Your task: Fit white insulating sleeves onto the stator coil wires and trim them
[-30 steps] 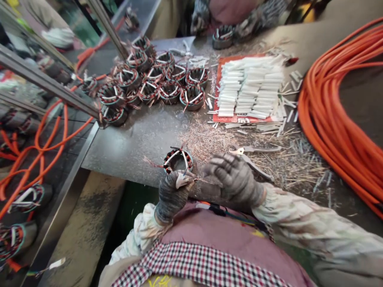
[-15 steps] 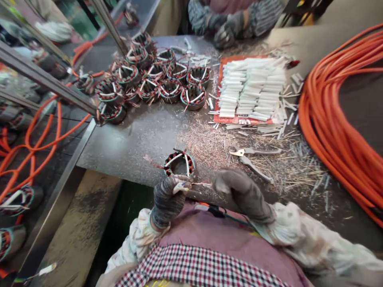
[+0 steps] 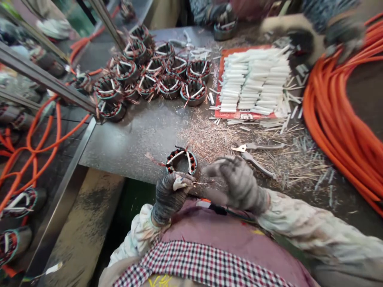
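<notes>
A motor stator point(image 3: 194, 160), a ring with copper coils and white sleeves, sits at the table's near edge. My left hand point(image 3: 171, 198), in a grey glove with bare or covered pale fingertips, is closed at its near side, pinching the copper lead wires point(image 3: 203, 183) that stick out to the right. My gloved right hand point(image 3: 235, 181) is just right of those wire ends, its fingers bent but smeared by motion; whether it holds anything is unclear. Beyond it, pliers point(image 3: 254, 151) with grey handles lie spread on the table among wire scraps.
Several stators point(image 3: 170, 85) stand grouped at the back left. White sleeves point(image 3: 254, 81) lie piled on a red sheet. A coil of orange hose point(image 3: 329, 119) takes up the right side. Across the table, a co-worker's gloved hands point(image 3: 344, 36) reach the hose and another stator point(image 3: 225, 31).
My right hand has turned, and its fingers show more. My left hand keeps to the stator's near side. The co-worker's hands have moved apart, one now at the hose.
</notes>
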Demonstrator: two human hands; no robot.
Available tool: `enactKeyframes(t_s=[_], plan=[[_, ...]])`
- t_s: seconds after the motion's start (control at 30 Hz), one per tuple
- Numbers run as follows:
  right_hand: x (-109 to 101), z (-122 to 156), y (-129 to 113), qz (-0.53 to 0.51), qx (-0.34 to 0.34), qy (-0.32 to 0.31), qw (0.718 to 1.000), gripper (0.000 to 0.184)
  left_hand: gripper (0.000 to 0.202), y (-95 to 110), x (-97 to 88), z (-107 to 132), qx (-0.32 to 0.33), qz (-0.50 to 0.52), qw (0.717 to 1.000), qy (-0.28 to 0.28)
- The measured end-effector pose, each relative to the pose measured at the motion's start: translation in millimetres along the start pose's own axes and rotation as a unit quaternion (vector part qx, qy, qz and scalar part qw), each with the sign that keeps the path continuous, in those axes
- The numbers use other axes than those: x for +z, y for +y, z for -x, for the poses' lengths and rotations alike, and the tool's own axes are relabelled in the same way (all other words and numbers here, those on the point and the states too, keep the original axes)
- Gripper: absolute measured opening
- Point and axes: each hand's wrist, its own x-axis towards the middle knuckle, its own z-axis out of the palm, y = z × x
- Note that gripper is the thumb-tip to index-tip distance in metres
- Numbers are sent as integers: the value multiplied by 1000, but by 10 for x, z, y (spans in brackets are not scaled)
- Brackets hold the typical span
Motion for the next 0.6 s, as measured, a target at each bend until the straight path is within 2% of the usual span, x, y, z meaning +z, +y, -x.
enactKeyframes(t_s=[0.03,0.1,0.17,0.2,0.23,0.27,0.33,0.4,0.47,0.53,0.6], plan=[[-7,-32,-6,12,-9,-31,999,33,13,5,-6,-19,-21,9,1000,-9],[38,-20,-11,-1,17,-129,991,38,17,16,-63,-37,-63,22,997,-31],[116,76,-5,-53,70,-231,969,56,24,23,-193,-24,-81,50,994,-60],[146,124,-1,-83,92,-261,957,61,25,22,-279,-10,-85,69,992,-68],[164,150,3,-97,100,-262,955,61,25,16,-370,5,-87,91,990,-67],[167,141,10,-84,86,-235,965,57,24,4,-455,18,-93,114,987,-58],[146,-3,45,22,4,-120,993,48,31,-40,-571,25,-127,149,980,-30],[120,-271,131,140,-82,-10,987,38,37,-108,-576,-2,-181,166,969,-6],[115,-532,265,204,-124,0,971,45,31,-185,-472,-59,-216,156,964,18],[129,-668,413,207,-111,-29,971,50,23,-254,-309,-130,-214,117,969,27],[139,-647,534,172,-76,-39,981,38,20,-309,-143,-197,-194,62,979,6]])
